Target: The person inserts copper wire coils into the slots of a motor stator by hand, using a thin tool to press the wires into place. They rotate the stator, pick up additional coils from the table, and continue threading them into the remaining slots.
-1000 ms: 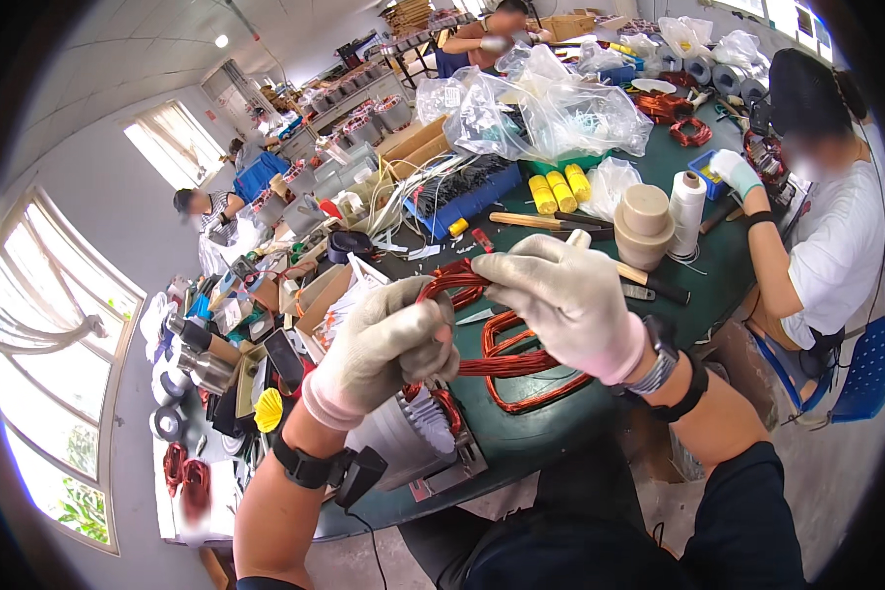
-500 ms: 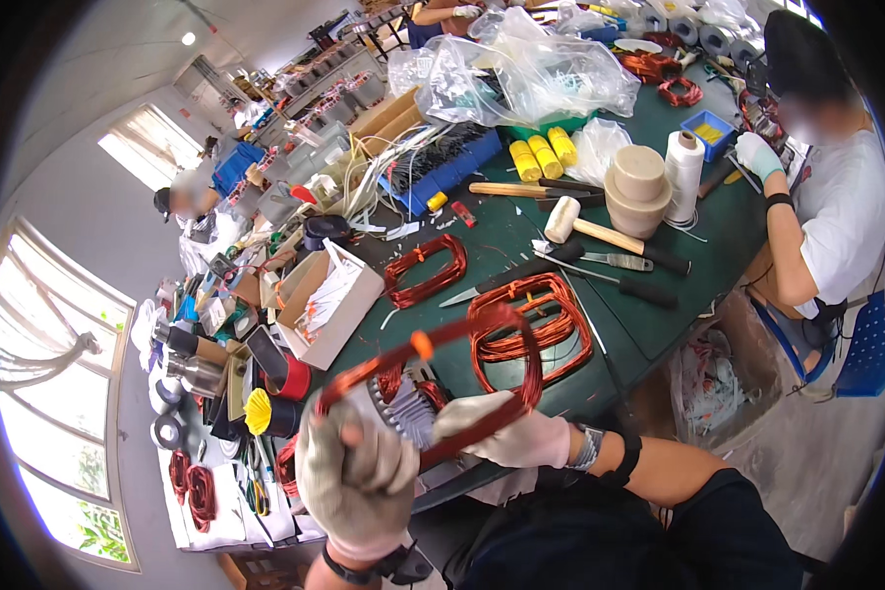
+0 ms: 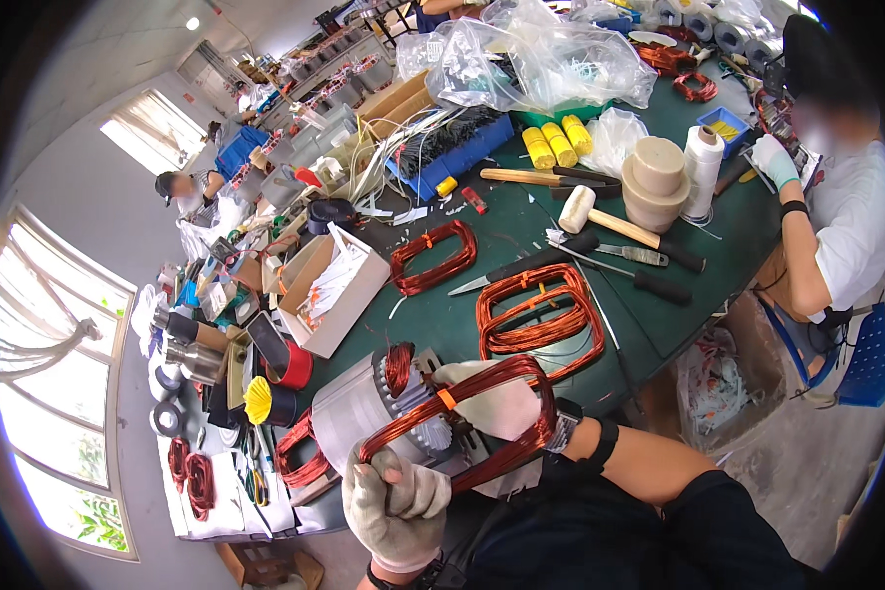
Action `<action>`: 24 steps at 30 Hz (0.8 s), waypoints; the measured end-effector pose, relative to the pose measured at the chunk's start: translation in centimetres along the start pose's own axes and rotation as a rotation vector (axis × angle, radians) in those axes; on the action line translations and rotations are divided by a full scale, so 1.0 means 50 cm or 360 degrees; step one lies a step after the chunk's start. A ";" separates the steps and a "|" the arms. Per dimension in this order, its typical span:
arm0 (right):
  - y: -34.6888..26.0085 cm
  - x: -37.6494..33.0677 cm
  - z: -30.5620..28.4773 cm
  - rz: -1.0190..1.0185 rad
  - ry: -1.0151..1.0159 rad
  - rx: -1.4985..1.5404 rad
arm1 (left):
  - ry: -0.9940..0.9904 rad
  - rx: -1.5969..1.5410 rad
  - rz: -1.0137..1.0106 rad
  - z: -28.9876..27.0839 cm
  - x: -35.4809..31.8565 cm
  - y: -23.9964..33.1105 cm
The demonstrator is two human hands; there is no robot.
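Note:
My gloved left hand [image 3: 393,506] is closed around the near left end of a long loop of copper wire, a coil [image 3: 497,374] bound with an orange tie. The coil is held tilted above the table edge. My gloved right hand [image 3: 492,403] is behind the coil, whose far right end crosses in front of that wrist; its fingers are mostly hidden. Behind the loop lies a grey metal motor stator [image 3: 349,398], with copper windings [image 3: 398,369] showing in its toothed opening.
More copper coils [image 3: 541,315] lie on the green table [image 3: 433,320]. Around them are a white mallet [image 3: 578,208], a knife [image 3: 492,280], a white box of paper strips [image 3: 359,295] and a thread spool [image 3: 701,172]. A co-worker [image 3: 846,226] sits at the right.
The coil and my left hand have moved right and down, uncovering the stator. The coil is seen more sharply. My right hand now shows flatter behind it.

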State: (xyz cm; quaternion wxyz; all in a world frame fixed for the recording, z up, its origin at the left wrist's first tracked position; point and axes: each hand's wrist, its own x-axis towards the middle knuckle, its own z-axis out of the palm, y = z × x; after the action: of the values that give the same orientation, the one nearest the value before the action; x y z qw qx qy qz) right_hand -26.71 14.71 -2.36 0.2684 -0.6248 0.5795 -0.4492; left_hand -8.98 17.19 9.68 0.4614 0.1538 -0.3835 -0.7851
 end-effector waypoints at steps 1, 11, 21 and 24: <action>0.023 -0.003 0.006 -0.0160 0.0129 -0.0215 | -0.0006 0.0012 0.0035 0.002 -0.002 0.000; -0.011 -0.065 0.036 0.0250 0.0219 0.0367 | 0.0227 0.0331 0.0298 -0.010 -0.003 -0.017; -0.009 -0.090 -0.001 0.0633 0.0083 0.0851 | 0.0127 0.0484 0.0306 0.006 0.008 -0.011; -0.013 -0.089 -0.003 0.0708 0.0117 0.1039 | 0.0166 0.0508 0.0302 0.008 0.007 -0.015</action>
State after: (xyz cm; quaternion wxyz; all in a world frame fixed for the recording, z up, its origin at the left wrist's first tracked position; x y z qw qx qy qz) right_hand -26.19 19.16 -2.83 0.5228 -0.3493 0.5367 -0.5627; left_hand -9.87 17.27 9.42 0.5223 0.2287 -0.4915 -0.6583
